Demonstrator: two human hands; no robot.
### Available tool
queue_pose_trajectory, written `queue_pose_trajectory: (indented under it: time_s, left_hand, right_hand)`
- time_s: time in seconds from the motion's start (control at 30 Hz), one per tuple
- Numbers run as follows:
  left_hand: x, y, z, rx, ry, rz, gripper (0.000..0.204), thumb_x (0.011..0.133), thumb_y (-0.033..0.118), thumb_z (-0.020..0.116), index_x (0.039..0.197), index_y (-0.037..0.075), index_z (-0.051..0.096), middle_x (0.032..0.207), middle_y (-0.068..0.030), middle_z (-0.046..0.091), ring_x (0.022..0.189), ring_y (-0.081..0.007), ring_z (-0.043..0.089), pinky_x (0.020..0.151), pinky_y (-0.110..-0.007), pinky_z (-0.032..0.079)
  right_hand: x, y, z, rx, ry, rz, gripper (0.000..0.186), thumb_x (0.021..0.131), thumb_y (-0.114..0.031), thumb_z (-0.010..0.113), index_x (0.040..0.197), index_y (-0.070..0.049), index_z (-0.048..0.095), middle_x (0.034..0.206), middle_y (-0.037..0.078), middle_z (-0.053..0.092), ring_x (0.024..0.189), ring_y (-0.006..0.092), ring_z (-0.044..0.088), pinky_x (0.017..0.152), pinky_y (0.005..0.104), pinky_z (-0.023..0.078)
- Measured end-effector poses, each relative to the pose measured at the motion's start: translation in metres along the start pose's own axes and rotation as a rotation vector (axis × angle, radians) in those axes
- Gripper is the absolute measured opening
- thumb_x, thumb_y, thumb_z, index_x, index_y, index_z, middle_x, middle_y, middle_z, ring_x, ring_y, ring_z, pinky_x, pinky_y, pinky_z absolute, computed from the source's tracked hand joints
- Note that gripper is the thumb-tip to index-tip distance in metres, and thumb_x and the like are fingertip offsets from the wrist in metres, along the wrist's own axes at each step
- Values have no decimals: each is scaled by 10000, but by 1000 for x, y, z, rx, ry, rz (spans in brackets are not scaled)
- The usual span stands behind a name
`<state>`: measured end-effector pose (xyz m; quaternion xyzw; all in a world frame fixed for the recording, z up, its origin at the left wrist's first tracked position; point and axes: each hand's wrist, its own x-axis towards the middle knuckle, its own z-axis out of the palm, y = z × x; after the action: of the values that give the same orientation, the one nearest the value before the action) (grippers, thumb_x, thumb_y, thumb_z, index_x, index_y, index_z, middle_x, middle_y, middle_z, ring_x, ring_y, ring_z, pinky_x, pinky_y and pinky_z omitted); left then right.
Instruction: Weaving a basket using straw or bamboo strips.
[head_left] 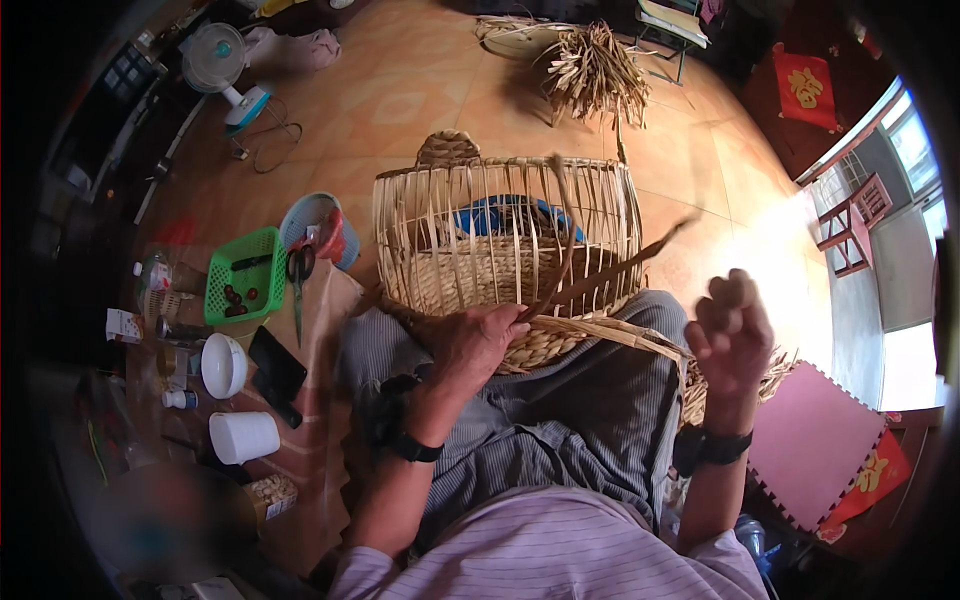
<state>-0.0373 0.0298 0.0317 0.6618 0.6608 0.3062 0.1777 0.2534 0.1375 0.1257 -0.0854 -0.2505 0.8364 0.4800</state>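
Note:
A partly woven straw basket (450, 285) lies across my lap, with a dense plaited base and an openwork side of upright strands. My left hand (475, 345) is closed at its near edge, pinching brown straw strands (563, 270); two loose ends stick up and out to the right. A bundled straw strip (610, 332) runs from there over my right knee. My right hand (735, 330) is raised to the right of that knee, apart from the basket, its fingers curled in. Whatever they may hold is hidden. Something blue (510, 215) shows through the basket's bars.
On the left are a green plastic basket (243, 275), scissors (299, 285), a phone (277, 365), a white bowl (223, 366) and a white cup (244, 437). A fan (215, 62) stands farther off. Straw bundles (597, 78) lie ahead; a pink mat (815, 440) is at right.

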Motion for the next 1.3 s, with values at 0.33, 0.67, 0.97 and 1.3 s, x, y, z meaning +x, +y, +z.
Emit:
queue_pose_trajectory:
  time_s: [0.33, 0.67, 0.97, 1.3]
  left_hand:
    - [-2, 4, 12, 139, 75, -11, 124, 909, 25, 707, 1031, 15, 689, 858, -201, 717, 849, -395, 728, 735, -483, 570]
    - [-19, 13, 30, 360, 146, 137, 627, 916, 2, 584, 1512, -86, 409, 1108, -271, 651, 1046, -389, 646, 968, -492, 501]
    - [-17, 27, 41, 871, -22, 62, 387, 923, 95, 565, 1277, -62, 570, 995, -140, 571, 941, -283, 574, 887, -397, 477]
    - [-3, 38, 38, 932, -95, -32, 302, 900, 118, 593, 1183, 16, 628, 958, -129, 587, 914, -260, 594, 822, -394, 480]
  right_hand:
    - [35, 109, 6, -1451, 53, 413, 421, 999, -283, 759, 1201, 60, 622, 779, 92, 698, 633, 164, 694, 562, 316, 546]
    - [63, 135, -12, -1006, 152, 193, 176, 967, -47, 723, 1097, 49, 654, 866, 64, 712, 731, 116, 707, 613, 312, 592]
    - [98, 136, 9, -1537, -330, -163, 139, 946, -7, 684, 1076, 35, 662, 914, 177, 646, 818, 286, 687, 718, 385, 539]
    - [76, 128, -12, -1985, -383, -228, 99, 882, -123, 695, 941, -45, 686, 897, 189, 660, 817, 383, 713, 681, 474, 559]
